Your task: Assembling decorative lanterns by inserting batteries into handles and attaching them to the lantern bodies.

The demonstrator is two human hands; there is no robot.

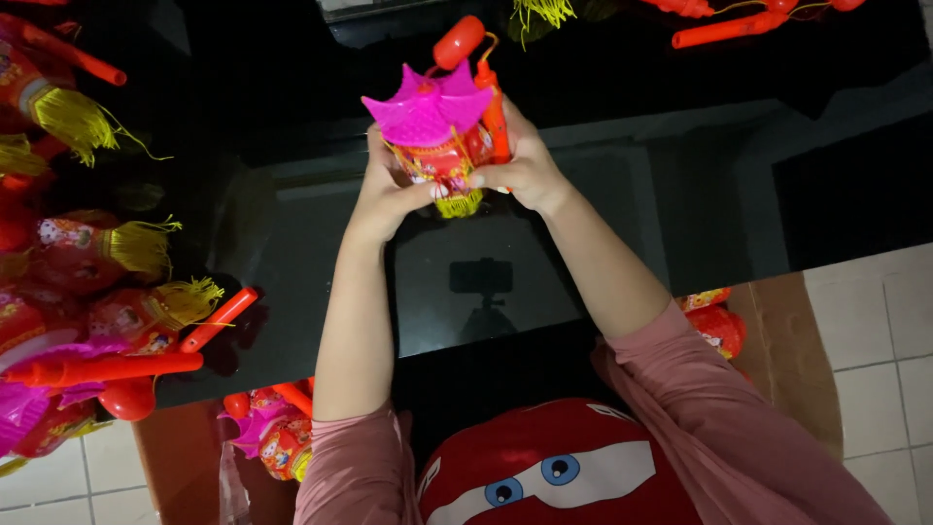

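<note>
Lantern (439,136), a toy one with a bright pink pagoda-shaped roof, a red patterned body and a yellow tassel at its base, is held up above the far middle of a glossy black desk (622,214), clear of its surface. A red plastic handle stick (493,115) runs up its right side to a rounded red knob.

Going left to right: the left edge of the desk is crowded with finished lanterns (87,292) lying on their sides, red bodies with yellow tassels, and loose red handle sticks among them, one long stick (107,367) near the front left corner. Next, the left hand (384,194) grips the lantern's left side, thumb pressed across the lower body near the tassel. The right hand (520,165) clasps the right side, fingers closed around both the body and the handle stick. Both forearms are bare, with pink sleeves pushed up. More lanterns and sticks (739,24) lie along the far right edge. Below the desk's front edge sits a red cushion with cartoon eyes (544,472).

Judging risk: the lantern body looks thin and foldable, so thumb pressure could crush or crease it. The tassel hangs between the thumbs and might snag. If either grip slipped, the lantern would likely drop onto the hard desk.
</note>
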